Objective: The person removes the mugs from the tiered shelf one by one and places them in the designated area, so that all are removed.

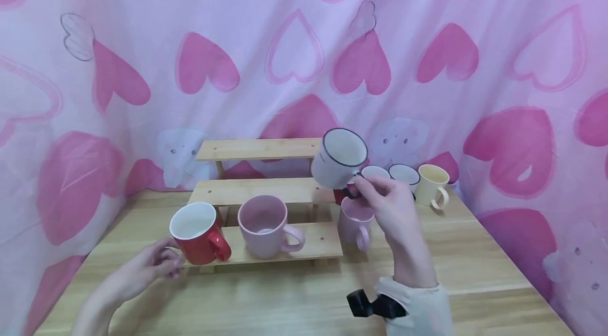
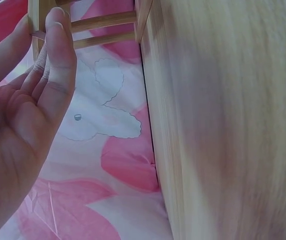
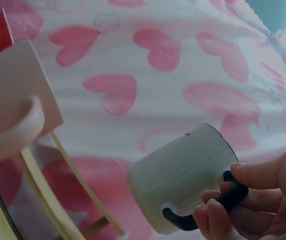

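Observation:
My right hand (image 1: 392,209) holds a white mug (image 3: 180,180) with a dark rim by its black handle (image 3: 232,197), tilted and raised over the right end of a stepped wooden rack (image 1: 256,191). In the head view, the mug overlaps the upper shelves' ends. My left hand (image 1: 144,267) pinches the left end of the lowest shelf (image 2: 42,17) between thumb and fingers. On that shelf stand a red mug (image 1: 197,243) with a white inside, close by the left fingers, and a pink mug (image 1: 261,233) to its right. Both handles point right.
Right of the rack, another pink mug (image 1: 353,228) stands on the wooden table (image 1: 475,262). Behind it are a white mug (image 1: 376,171), a dark-rimmed white mug (image 1: 404,173) and a cream mug (image 1: 432,185). Something red shows behind my right hand. A heart-patterned curtain (image 1: 304,61) hangs behind.

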Demonstrator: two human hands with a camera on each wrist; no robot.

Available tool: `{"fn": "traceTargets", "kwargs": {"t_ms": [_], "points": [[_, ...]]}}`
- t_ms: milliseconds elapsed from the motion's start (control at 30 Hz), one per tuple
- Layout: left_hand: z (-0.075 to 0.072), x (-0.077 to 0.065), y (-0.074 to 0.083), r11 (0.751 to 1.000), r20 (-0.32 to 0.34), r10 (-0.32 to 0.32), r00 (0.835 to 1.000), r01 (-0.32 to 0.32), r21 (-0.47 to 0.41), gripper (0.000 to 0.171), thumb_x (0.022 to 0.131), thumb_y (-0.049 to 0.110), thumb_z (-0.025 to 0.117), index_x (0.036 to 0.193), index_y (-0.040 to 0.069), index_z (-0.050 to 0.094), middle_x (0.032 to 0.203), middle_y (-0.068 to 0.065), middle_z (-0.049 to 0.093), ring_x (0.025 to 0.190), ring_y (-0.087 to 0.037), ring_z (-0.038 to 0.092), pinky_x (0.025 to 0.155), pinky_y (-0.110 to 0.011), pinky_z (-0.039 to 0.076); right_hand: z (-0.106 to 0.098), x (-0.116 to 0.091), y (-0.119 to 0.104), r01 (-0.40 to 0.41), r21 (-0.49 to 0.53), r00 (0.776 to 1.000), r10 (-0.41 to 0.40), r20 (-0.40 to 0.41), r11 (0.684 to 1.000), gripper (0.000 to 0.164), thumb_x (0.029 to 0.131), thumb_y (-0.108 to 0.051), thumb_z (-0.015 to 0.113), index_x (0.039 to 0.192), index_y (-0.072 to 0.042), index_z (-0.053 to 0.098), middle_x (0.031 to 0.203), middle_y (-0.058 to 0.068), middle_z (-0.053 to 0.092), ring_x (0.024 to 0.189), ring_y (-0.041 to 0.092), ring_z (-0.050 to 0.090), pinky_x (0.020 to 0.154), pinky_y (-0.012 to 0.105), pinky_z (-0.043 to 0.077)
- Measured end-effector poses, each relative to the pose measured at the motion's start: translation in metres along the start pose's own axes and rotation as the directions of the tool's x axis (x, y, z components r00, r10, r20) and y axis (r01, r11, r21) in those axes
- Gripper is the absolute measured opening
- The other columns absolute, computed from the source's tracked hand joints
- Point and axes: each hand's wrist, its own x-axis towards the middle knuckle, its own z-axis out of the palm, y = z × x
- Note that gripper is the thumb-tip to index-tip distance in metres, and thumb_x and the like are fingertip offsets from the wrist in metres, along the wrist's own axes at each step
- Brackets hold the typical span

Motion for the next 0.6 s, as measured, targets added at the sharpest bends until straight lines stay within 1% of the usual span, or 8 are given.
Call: {"fn": "traceTargets", "kwargs": {"t_ms": [100, 200, 300, 400, 500, 600], "points": [[0.004, -0.002, -0.001, 1.0, -0.007, -0.005, 1.0, 0.005, -0.002, 0.034, 0.1, 0.008, 0.054, 0.124, -0.013, 0.043, 0.093, -0.021, 0.063, 0.081, -0.026, 0.064, 0.073, -0.032, 0.055, -0.012, -0.006, 0.011, 0.009, 0.009, 1.0, -0.009, -0.024, 1.0, 0.029, 0.095, -0.017, 0.066, 0.106, 0.009, 0.069, 0.092, 0.016, 0.07, 0.081, 0.021, 0.068, 0.075, 0.026, 0.056], [0.003, 0.001, 0.001, 1.0, -0.011, -0.017, 1.0, 0.017, 0.007, 0.034, 0.099, 0.01, 0.055, 0.123, -0.012, 0.045, 0.093, -0.021, 0.063, 0.081, -0.026, 0.064, 0.074, -0.032, 0.055, -0.025, -0.01, 0.021, 0.0, 0.007, 0.998, 0.0, -0.063, 1.0, 0.032, 0.095, -0.017, 0.066, 0.111, 0.01, 0.068, 0.09, 0.012, 0.07, 0.077, 0.018, 0.068, 0.073, 0.025, 0.057], [0.003, 0.002, 0.002, 0.999, -0.009, -0.032, 0.999, 0.032, 0.007, 0.034, 0.099, 0.01, 0.056, 0.123, -0.011, 0.046, 0.094, -0.02, 0.064, 0.082, -0.027, 0.064, 0.074, -0.033, 0.055, -0.037, -0.011, 0.032, -0.04, -0.008, 0.995, 0.039, -0.09, 0.999, 0.034, 0.096, -0.018, 0.065, 0.115, 0.011, 0.066, 0.091, 0.01, 0.069, 0.075, 0.015, 0.069, 0.073, 0.024, 0.057], [0.003, 0.001, 0.002, 0.999, -0.012, -0.037, 0.999, 0.037, 0.004, 0.035, 0.099, 0.01, 0.056, 0.124, -0.012, 0.045, 0.095, -0.021, 0.063, 0.082, -0.028, 0.064, 0.074, -0.034, 0.055, -0.048, -0.01, 0.042, -0.107, -0.016, 0.988, 0.104, -0.117, 0.994, 0.037, 0.096, -0.019, 0.064, 0.119, 0.011, 0.063, 0.093, 0.01, 0.068, 0.075, 0.013, 0.069, 0.074, 0.023, 0.056], [0.003, -0.001, 0.003, 0.999, -0.014, -0.034, 0.999, 0.034, -0.002, 0.035, 0.099, 0.009, 0.056, 0.124, -0.012, 0.044, 0.096, -0.022, 0.063, 0.082, -0.029, 0.064, 0.074, -0.034, 0.055, -0.058, -0.009, 0.051, -0.181, -0.028, 0.971, 0.174, -0.164, 0.983, 0.039, 0.097, -0.021, 0.063, 0.122, 0.01, 0.062, 0.096, 0.011, 0.066, 0.077, 0.012, 0.069, 0.073, 0.021, 0.056], [0.002, -0.003, 0.003, 0.999, -0.015, -0.034, 0.999, 0.034, -0.004, 0.035, 0.099, 0.008, 0.055, 0.124, -0.013, 0.044, 0.096, -0.023, 0.063, 0.082, -0.027, 0.064, 0.074, -0.034, 0.056, -0.066, -0.009, 0.058, -0.228, -0.037, 0.956, 0.216, -0.197, 0.973, 0.041, 0.097, -0.023, 0.063, 0.124, 0.008, 0.061, 0.097, 0.011, 0.065, 0.077, 0.012, 0.068, 0.073, 0.019, 0.055]]}}
